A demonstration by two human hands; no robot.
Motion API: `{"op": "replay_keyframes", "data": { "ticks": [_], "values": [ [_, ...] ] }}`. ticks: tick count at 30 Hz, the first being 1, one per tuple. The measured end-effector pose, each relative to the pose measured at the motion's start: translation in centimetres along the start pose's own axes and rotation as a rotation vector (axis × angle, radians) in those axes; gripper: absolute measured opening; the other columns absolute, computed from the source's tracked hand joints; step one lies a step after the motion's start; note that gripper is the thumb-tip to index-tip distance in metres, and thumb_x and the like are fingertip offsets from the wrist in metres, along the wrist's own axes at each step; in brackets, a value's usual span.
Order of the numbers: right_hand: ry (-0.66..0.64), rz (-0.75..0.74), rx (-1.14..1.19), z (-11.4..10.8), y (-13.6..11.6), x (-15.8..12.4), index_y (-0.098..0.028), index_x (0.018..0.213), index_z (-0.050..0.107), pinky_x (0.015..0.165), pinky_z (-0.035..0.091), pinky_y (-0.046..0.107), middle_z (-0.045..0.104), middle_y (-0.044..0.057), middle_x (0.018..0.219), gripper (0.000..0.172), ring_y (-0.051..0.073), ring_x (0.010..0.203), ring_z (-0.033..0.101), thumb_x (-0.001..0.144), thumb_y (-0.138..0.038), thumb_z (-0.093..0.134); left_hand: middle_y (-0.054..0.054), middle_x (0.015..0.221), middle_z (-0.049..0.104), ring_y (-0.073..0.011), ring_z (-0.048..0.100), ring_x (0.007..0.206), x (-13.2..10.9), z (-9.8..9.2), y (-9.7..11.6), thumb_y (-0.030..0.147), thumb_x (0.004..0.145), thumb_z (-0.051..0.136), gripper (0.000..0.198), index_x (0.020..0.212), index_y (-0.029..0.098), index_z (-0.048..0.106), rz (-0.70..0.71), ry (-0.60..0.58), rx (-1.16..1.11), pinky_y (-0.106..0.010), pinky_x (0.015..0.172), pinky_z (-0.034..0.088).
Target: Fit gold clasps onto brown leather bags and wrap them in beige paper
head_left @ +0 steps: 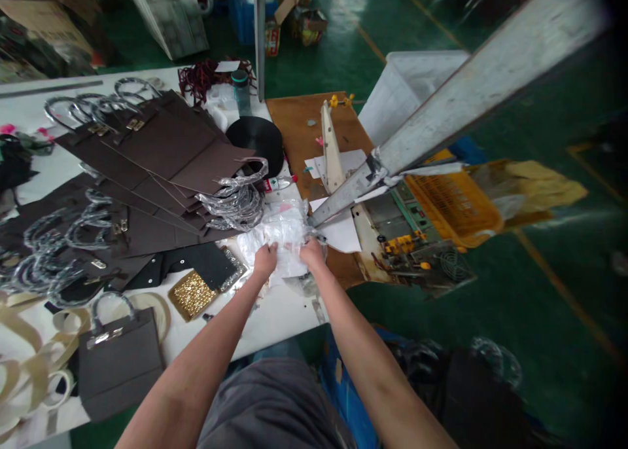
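Both my hands reach to a heap of crumpled clear plastic wrapping (283, 234) at the right end of the white table (289, 315). My left hand (265, 260) is closed on the near left side of the plastic. My right hand (313, 252) grips its right side, fingers curled into it. Just left of the heap lie plastic-wrapped bag handles (239, 203) and a fan of dark brown flat bags (161, 148).
A slanted grey metal beam (471, 92) crosses above a brown board (299, 125) and a machine with an orange guard (454, 203). A black roll (255, 138), a gold glitter piece (191, 294), a grey bag with a handle (120, 364) and cream tape loops (29, 364) lie on the table.
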State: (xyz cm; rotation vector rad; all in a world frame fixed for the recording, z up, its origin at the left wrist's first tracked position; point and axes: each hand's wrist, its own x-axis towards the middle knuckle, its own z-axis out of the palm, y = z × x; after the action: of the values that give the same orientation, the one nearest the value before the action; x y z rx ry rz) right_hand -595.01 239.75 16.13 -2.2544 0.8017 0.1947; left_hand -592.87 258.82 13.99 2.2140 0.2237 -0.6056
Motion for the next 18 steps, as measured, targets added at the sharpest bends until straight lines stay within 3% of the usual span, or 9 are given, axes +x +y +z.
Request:
{"op": "replay_keyframes", "data": {
  "ticks": [2,7,11,15,18],
  "values": [
    [-0.012,0.006,0.005,0.1,-0.2,-0.2,-0.021,0.111,0.077,0.086,0.06,0.038,0.084,0.015,0.108,0.052,0.035,0.099,0.081,0.073,-0.051,0.097,-0.025,0.102,0.082,-0.0356,0.076,0.103,0.0,0.2,0.1,0.047,0.113,0.046,0.048,0.09,0.017,0.077,-0.02,0.038,-0.029,-0.039,0.089,0.049],
    [0.105,-0.122,-0.048,1.3,-0.6,-1.1,-0.018,0.13,0.067,0.102,0.056,0.045,0.079,0.023,0.129,0.063,0.04,0.122,0.074,0.088,-0.062,0.083,-0.015,0.081,0.076,-0.0269,0.068,0.083,-0.9,0.3,-0.4,0.046,0.11,0.051,0.049,0.07,0.021,0.067,-0.064,0.13,-0.133,-0.035,0.077,0.044],
    [0.094,-0.185,-0.035,2.2,-0.3,-1.7,-0.019,0.127,0.064,0.097,0.057,0.046,0.079,0.021,0.118,0.058,0.039,0.11,0.074,0.093,-0.064,0.075,-0.002,0.062,0.059,-0.0189,0.056,0.069,-1.7,-0.2,-1.5,0.051,0.101,0.066,0.053,0.058,0.022,0.055,-0.076,0.16,-0.232,-0.03,0.069,0.039],
    [0.197,-0.317,0.067,2.2,0.1,-2.8,-0.019,0.132,0.06,0.103,0.055,0.042,0.078,0.018,0.122,0.051,0.036,0.116,0.073,0.099,-0.057,0.068,0.0,0.06,0.06,-0.0185,0.059,0.067,-1.6,-1.2,-2.5,0.05,0.096,0.071,0.048,0.059,0.022,0.06,-0.097,0.151,-0.349,-0.028,0.067,0.044],
    [0.157,-0.32,0.077,1.6,-0.3,-3.0,-0.018,0.139,0.059,0.106,0.054,0.04,0.077,0.019,0.13,0.052,0.034,0.122,0.072,0.1,-0.052,0.068,-0.003,0.064,0.067,-0.0211,0.066,0.072,-1.1,-1.7,-2.8,0.045,0.091,0.075,0.037,0.064,0.022,0.067,-0.129,0.16,-0.427,-0.029,0.07,0.051]
  ]
}}
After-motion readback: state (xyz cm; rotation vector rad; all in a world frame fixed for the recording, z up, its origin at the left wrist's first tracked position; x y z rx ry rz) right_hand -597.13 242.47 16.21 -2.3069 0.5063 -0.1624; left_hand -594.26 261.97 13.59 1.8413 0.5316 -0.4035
